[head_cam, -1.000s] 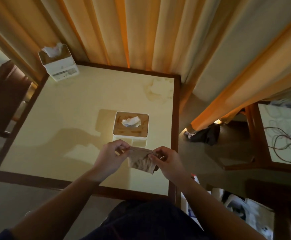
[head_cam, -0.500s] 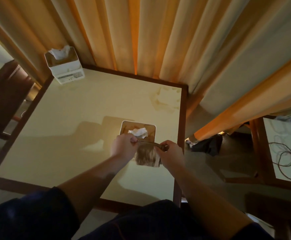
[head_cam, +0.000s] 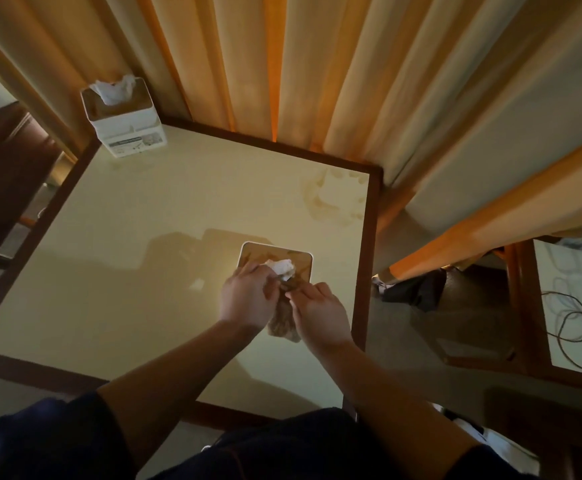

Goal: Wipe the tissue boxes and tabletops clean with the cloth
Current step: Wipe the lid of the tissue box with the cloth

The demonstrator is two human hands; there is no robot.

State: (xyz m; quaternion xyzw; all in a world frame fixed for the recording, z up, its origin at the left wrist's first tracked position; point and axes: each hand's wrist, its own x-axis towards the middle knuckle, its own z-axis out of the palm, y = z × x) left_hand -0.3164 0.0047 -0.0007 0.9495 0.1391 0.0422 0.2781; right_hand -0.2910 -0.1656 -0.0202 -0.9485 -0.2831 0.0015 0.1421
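Over a cream tabletop (head_cam: 127, 271) edged in dark wood, my left hand (head_cam: 246, 297) and right hand (head_cam: 319, 315) pinch the top edge of a brown cloth (head_cam: 282, 323), fingers curled round it, just in front of the near tissue box (head_cam: 296, 259). I judge this the folding step ahead of wiping, the next move calling for the cloth to press on that lid; a second tissue box (head_cam: 127, 119) waits at the far corner by the curtains (head_cam: 317, 64)

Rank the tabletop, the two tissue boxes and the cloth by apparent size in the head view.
1. tabletop
2. corner tissue box and near tissue box: unsure, hands cover the near one
3. cloth, mostly hidden between left hand and right hand
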